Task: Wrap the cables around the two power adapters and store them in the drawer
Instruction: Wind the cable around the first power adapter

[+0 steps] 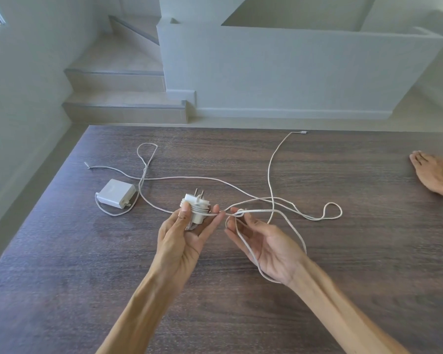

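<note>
Nearest the camera, two bare forearms reach up from six o'clock over a dark wooden table (62, 264). At the middle of the view the left hand (182, 241) holds a small white plug adapter (197, 209) above the tabletop, thumb on its left side and fingers curled up behind and to its right, the two metal prongs pointing toward twelve o'clock. Several turns of white cable (289, 233) already lie round the adapter's body. Just to the right, toward three o'clock, the right hand (261, 247) is palm up with its fingers loosely curved, and its thumb and forefinger pinch that cable close to the left fingertips. A slack loop of it hangs across the right palm and wrist, and the rest trails away toward two o'clock, making a small loop on the table before running up to a plug end near the far edge at one o'clock.

Farther off, at ten o'clock, a second adapter (116, 194), flat and square, lies on the table apart from both hands. Its own cable (179, 178) is unwound, curling round it and sprawling across the wood.

At three o'clock, by the right edge, a bare foot (436, 172) rests on the table.

Beyond the table, steps (118, 93) rise at eleven o'clock beside a low white wall (292, 72).
</note>
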